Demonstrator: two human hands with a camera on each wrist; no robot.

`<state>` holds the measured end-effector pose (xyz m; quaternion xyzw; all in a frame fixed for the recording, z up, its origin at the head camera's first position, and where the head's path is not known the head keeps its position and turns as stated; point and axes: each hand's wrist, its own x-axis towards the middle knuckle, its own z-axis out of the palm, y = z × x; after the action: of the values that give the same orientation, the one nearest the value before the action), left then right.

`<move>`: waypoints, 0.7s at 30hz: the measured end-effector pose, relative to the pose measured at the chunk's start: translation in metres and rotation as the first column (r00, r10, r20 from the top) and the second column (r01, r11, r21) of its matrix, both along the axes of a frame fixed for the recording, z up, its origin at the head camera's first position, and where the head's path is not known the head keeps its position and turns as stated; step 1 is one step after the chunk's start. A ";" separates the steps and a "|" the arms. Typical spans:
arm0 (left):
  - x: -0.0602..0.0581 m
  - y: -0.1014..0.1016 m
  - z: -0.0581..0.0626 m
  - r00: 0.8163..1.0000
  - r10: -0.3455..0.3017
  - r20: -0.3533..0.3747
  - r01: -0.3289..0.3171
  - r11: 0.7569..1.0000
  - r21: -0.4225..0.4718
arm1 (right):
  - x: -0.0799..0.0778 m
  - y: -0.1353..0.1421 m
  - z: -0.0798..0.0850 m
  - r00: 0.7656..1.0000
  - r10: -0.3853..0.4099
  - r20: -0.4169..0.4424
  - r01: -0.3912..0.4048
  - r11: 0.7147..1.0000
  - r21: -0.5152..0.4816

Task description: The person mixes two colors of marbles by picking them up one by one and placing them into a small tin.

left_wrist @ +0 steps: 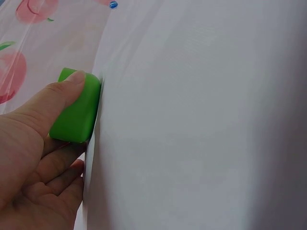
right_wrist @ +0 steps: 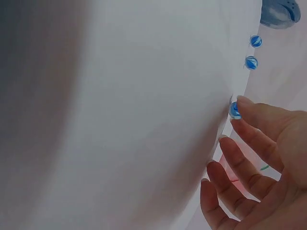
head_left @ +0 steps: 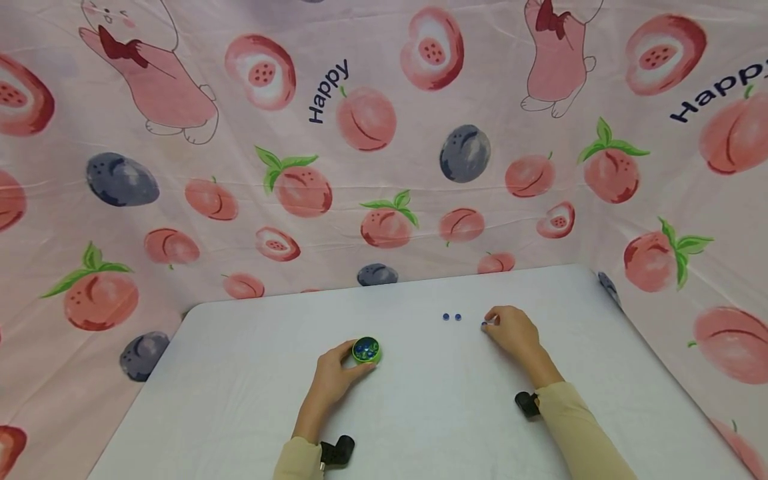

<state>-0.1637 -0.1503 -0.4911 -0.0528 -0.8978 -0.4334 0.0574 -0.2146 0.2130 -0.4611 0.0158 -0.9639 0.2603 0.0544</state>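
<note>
A small round green container stands on the white table, with blue and green glass marbles visible inside it. My left hand grips its sides between thumb and fingers; the left wrist view shows the thumb on the smooth green wall. Farther right, my right hand pinches a blue marble between thumb and index finger at the tabletop. The other right fingers are spread and loosely bent. Two more blue marbles, one at left and one beside it, lie apart to the left of this hand.
The white table reaches back to a pink fruit-printed cloth, which hangs behind it and along both sides. A black wrist camera sits on the left forearm, another black camera on the right.
</note>
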 end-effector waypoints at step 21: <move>0.001 0.000 0.001 1.000 -0.003 -0.014 0.003 1.000 0.003 | 0.012 -0.011 0.010 1.000 -0.006 -0.027 0.005 1.000 -0.010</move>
<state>-0.1626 -0.1499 -0.4906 -0.0571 -0.8967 -0.4345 0.0631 -0.2028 0.2022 -0.4508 0.0164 -0.9618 0.2645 0.0681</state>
